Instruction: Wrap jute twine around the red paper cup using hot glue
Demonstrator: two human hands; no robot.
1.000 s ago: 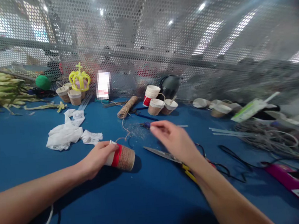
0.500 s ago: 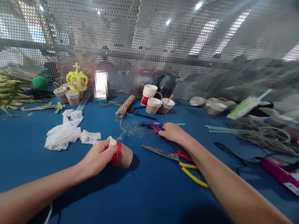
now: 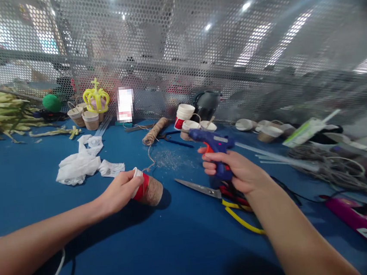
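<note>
Tilted on its side, a red paper cup [image 3: 149, 189] with a white rim has twine wound around its lower part. My left hand [image 3: 123, 191] grips it by the rim end, fingers closed. A strand of twine runs from the cup to a roll of twine [image 3: 155, 130] behind it. My right hand [image 3: 228, 165] is wrapped round the handle of a blue hot glue gun [image 3: 214, 142], raised above the table with its nozzle pointing left. A clear glue stick [image 3: 259, 149] sticks out of its back. Below lie scissors [image 3: 204, 188] with red and yellow handles, partly hidden by my right arm.
White crumpled cloth or tissue [image 3: 79, 165] lies at left on the blue table [image 3: 116, 252]. Several cups [image 3: 185, 111] stand near the perforated metal screen [image 3: 148, 41]. A purple power strip [image 3: 356, 218] and tangled grey cord [image 3: 325, 162] are at right.
My right hand has lifted the glue gun off the table and turned it upright, now gripping its handle. The left hand and cup stay nearly still.
</note>
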